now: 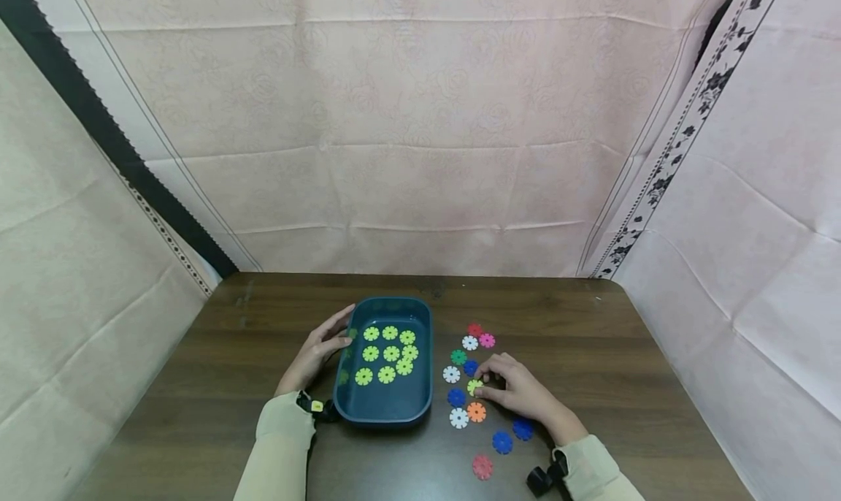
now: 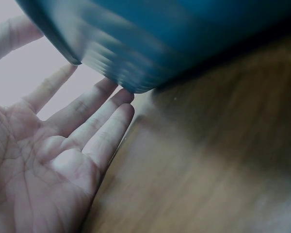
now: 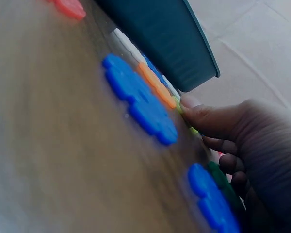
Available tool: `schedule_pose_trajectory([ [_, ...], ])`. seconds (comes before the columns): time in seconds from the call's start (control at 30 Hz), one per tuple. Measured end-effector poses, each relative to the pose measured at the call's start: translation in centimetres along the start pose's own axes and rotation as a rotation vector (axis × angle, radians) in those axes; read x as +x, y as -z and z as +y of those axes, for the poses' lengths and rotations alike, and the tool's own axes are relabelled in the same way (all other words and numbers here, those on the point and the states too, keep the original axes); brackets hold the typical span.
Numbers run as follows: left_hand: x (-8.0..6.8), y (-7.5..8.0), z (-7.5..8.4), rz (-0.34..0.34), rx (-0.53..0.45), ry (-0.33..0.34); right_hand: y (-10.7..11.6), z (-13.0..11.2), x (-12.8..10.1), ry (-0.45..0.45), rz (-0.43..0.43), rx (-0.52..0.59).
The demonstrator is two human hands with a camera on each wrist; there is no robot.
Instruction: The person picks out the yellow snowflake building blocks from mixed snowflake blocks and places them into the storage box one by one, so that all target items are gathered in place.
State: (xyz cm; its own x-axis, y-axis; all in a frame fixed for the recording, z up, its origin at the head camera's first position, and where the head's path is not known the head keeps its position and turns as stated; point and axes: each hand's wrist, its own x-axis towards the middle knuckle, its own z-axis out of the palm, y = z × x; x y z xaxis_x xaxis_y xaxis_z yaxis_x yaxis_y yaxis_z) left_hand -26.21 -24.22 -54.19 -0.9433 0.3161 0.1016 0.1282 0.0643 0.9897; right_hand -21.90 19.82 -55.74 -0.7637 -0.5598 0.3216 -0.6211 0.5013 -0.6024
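A deep teal plastic tray (image 1: 384, 407) stands on the table with several yellow-green flower-shaped discs (image 1: 386, 375) lying flat inside. My left hand (image 1: 323, 346) rests against its left side; in the left wrist view the fairly straight fingers (image 2: 94, 104) touch the outer wall, and the thumb reaches the rim. Right of the tray, my right hand (image 1: 515, 388) pinches a yellow-green flower disc (image 1: 474, 387) between thumb and forefinger, low over the table. That disc is mostly hidden by the thumb (image 3: 211, 119) in the right wrist view.
Around the right hand lie loose flower discs: white (image 1: 451, 374), green (image 1: 458, 357), orange (image 1: 476, 412), blue (image 1: 502, 442), red (image 1: 475, 329) and pink (image 1: 487, 339). A coral disc (image 1: 482, 467) lies nearer the front. Pale cloth (image 1: 420, 158) hangs behind the wooden table (image 1: 565, 318).
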Motion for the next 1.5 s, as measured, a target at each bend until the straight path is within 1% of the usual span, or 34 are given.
schedule_pose_trajectory([
  [0.27, 0.2, 0.2, -0.2, 0.009, 0.003, 0.005, 0.3, -0.3, 0.2, -0.037, -0.034, 0.046],
  [0.47, 0.0, 0.1, -0.1, -0.009, -0.008, -0.006, 0.4, -0.3, -0.1, -0.072, -0.038, 0.086],
  [0.67, -0.1, 0.1, 0.0, -0.014, -0.016, -0.009, 0.4, -0.3, -0.1, -0.097, -0.016, 0.148],
  [0.8, 0.1, 0.1, -0.1, -0.024, -0.016, -0.009, 0.8, -0.7, 0.2, -0.083, 0.022, 0.179],
  [0.93, 0.2, 0.2, -0.4, -0.033, -0.003, -0.022, 1.1, -1.3, 0.7, -0.063, 0.03, 0.18],
  [1.13, 0.0, 0.2, -0.4, -0.011, 0.001, -0.013, 1.5, -2.4, 1.6, -0.069, -0.007, 0.138],
  [1.37, -0.1, 0.0, -0.3, 0.007, 0.003, 0.005, 1.4, -3.5, 3.7, -0.034, -0.086, 0.206],
  [1.5, -0.1, -0.1, -0.3, 0.005, 0.001, 0.001, 1.1, -4.9, 5.3, -0.016, -0.13, 0.21],
])
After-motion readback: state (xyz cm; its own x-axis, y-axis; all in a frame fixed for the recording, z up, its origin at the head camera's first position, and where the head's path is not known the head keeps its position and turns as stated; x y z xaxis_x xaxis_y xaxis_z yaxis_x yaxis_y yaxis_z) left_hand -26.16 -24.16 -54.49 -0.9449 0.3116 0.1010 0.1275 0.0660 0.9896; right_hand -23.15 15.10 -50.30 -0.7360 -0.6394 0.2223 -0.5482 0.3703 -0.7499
